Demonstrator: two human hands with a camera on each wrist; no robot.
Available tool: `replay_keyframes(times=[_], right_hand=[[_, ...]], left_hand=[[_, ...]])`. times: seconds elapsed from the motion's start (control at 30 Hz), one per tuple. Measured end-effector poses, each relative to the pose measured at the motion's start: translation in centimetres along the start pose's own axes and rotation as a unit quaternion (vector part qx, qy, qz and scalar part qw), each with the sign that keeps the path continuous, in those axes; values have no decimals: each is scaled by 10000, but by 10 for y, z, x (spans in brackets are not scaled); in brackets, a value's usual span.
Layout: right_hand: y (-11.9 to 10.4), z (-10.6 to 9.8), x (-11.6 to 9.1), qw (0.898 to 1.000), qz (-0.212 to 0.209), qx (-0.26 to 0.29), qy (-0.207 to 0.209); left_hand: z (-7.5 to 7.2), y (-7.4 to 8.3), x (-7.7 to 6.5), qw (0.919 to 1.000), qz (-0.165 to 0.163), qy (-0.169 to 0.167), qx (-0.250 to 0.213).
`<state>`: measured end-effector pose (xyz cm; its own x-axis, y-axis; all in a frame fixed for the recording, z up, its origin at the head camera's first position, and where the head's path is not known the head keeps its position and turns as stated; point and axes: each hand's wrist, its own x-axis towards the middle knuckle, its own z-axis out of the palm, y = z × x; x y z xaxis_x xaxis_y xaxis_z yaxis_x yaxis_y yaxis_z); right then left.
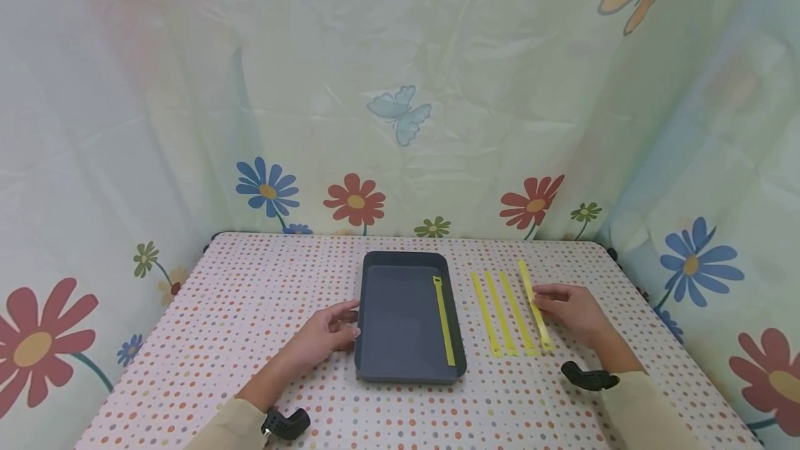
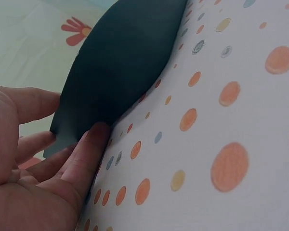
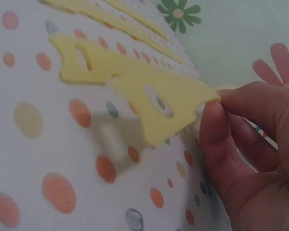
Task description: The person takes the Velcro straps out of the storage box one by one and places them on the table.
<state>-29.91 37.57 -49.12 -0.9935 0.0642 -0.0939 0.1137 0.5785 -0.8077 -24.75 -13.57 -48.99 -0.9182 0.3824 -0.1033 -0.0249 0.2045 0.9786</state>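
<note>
In the head view, a dark grey rectangular tray sits on a polka-dotted tablecloth, with one yellow slotted strip lying lengthwise inside it near the right wall, slotted end away from the person. The left hand rests at the tray's left side, fingers relaxed and slightly bent. To the right of the tray, three loose strips lie roughly side by side, slotted ends toward the person. The right hand pinches a fourth, the held strip, just right of them. Each wrist wears a black band; behind the table hangs a curtain printed with flowers and butterflies.

In the left wrist view, fingertips touch the tray's outer wall and edge without wrapping around it.

In the right wrist view, thumb and fingers pinch the held strip, its slotted end raised off the cloth above a soft shadow; neighbouring strips lie beyond.
</note>
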Motion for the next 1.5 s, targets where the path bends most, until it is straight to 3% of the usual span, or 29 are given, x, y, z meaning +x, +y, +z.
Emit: replay_keyframes(times=[0.67, 0.93, 1.5], right_hand=[[-5, 1, 2, 9980, 210, -545, -235], [-10, 3, 4, 9969, 394, -666, -116], [-16, 6, 1, 9960, 428, -790, 4]], left_hand=[[0, -1, -2, 9999, -37, 110, 103], [1, -1, 1, 10000, 12, 67, -31], [0, -3, 2, 9998, 43, 78, 153]])
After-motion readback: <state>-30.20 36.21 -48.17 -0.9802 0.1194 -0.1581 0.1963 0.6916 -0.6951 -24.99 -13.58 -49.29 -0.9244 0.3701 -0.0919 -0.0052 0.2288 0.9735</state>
